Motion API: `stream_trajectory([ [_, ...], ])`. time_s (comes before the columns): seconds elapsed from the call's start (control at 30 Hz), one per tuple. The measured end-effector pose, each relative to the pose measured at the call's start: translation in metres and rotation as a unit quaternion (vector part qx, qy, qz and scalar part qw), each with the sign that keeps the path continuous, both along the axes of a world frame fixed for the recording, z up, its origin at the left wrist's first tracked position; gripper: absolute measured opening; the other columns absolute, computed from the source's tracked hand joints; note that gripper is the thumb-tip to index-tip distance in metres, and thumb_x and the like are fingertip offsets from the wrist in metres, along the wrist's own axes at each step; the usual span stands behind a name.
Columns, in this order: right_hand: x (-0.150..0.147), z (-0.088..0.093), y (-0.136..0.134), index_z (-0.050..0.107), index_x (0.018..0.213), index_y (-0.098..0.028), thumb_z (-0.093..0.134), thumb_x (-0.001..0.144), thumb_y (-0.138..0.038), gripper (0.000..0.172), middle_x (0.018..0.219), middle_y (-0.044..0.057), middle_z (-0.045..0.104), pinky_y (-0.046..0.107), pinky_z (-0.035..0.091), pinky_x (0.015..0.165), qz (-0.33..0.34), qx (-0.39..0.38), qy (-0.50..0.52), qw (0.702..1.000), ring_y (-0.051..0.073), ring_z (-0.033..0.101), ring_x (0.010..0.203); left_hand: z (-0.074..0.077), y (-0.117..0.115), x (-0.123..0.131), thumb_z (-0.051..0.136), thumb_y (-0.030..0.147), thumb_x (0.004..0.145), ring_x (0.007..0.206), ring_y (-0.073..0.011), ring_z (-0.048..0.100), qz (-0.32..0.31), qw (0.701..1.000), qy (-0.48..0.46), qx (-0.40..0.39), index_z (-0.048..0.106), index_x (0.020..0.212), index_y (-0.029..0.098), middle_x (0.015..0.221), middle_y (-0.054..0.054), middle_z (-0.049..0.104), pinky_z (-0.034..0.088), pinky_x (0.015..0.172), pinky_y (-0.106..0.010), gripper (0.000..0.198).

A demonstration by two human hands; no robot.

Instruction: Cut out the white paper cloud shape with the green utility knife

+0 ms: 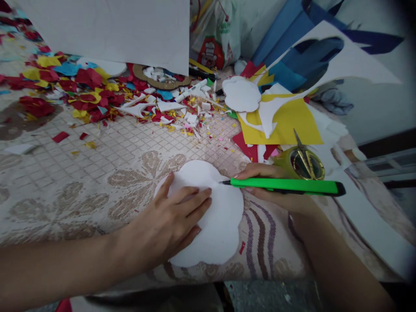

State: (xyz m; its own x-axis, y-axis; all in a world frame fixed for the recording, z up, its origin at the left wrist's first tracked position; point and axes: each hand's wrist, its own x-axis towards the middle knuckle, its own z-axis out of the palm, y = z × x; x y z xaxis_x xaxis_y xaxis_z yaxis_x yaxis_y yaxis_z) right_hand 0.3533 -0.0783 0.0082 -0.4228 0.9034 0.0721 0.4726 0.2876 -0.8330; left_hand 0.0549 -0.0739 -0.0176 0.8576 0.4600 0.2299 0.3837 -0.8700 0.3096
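A white cloud-shaped foam cutout [221,225] lies on the patterned tablecloth [107,173] near the front edge. My left hand [169,221] rests flat on it with fingers spread, pressing it down. My right hand [276,186] is closed around a green utility knife [286,185], which lies nearly level. Its blade tip points left and sits at the cutout's upper right edge.
A roll of yellow tape [300,164] with scissors [303,151] on it sits just behind my right hand. Yellow foam sheets [289,123], another white cutout [242,93] and blue paper [292,65] lie at the right. Red, yellow and white scraps [97,93] cover the far left.
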Motion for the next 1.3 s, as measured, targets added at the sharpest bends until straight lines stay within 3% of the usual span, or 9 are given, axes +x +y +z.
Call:
stream_trajectory([
  [0.57, -0.0027, 0.0042, 0.0005, 0.073, 0.110, -0.029, 0.066, 0.093, -0.035, 0.019, 0.102, 0.004, 0.074, 0.028, 0.056, 0.072, -0.001, -0.010, -0.007, 1.000, 0.020, 0.070, 0.095, 0.0005, -0.0007, -0.0013, 0.041, 0.025, 0.104, 0.127, -0.0204, 0.054, -0.015, 1.000, 0.007, 0.015, 0.059, 0.134, 0.016, 0.143, -0.002, 0.060, -0.003, 0.124, -0.045, 0.036],
  [0.7, -0.0054, 0.0057, 0.0001, 0.073, 0.108, -0.027, 0.066, 0.093, -0.039, 0.021, 0.101, 0.005, 0.074, 0.030, 0.056, 0.073, -0.007, -0.006, -0.012, 1.000, 0.020, 0.070, 0.093, 0.0009, -0.0011, -0.0010, 0.050, 0.029, 0.102, 0.127, -0.0207, 0.055, -0.003, 1.000, -0.004, 0.003, 0.059, 0.134, 0.017, 0.143, -0.002, 0.060, 0.003, 0.125, -0.048, 0.035],
  [0.93, -0.0037, 0.0048, 0.0041, 0.072, 0.114, -0.026, 0.063, 0.094, -0.040, 0.026, 0.099, 0.005, 0.073, 0.032, 0.054, 0.077, 0.027, 0.001, -0.014, 1.000, 0.020, 0.068, 0.089, 0.0039, 0.0014, -0.0011, 0.043, 0.023, 0.103, 0.127, -0.0230, 0.056, -0.015, 1.000, 0.015, 0.006, 0.058, 0.135, 0.016, 0.143, -0.004, 0.059, 0.012, 0.124, -0.055, 0.036],
  [1.07, 0.0001, 0.0060, 0.0056, 0.073, 0.115, -0.026, 0.064, 0.093, -0.044, 0.029, 0.100, 0.006, 0.073, 0.032, 0.053, 0.075, 0.048, 0.000, -0.008, 0.999, 0.020, 0.068, 0.089, 0.0036, 0.0011, -0.0015, 0.044, 0.023, 0.103, 0.126, -0.0229, 0.057, -0.013, 1.000, 0.019, 0.002, 0.058, 0.135, 0.018, 0.144, -0.003, 0.058, 0.012, 0.123, -0.055, 0.036],
  [1.3, 0.0032, 0.0043, 0.0022, 0.073, 0.113, -0.029, 0.066, 0.093, -0.042, 0.025, 0.106, 0.005, 0.074, 0.030, 0.055, 0.077, 0.012, -0.016, -0.006, 1.000, 0.021, 0.069, 0.098, 0.0021, -0.0003, -0.0014, 0.048, 0.027, 0.102, 0.127, -0.0215, 0.055, -0.011, 1.000, 0.008, -0.001, 0.059, 0.134, 0.017, 0.144, -0.003, 0.059, 0.003, 0.125, -0.051, 0.035],
])
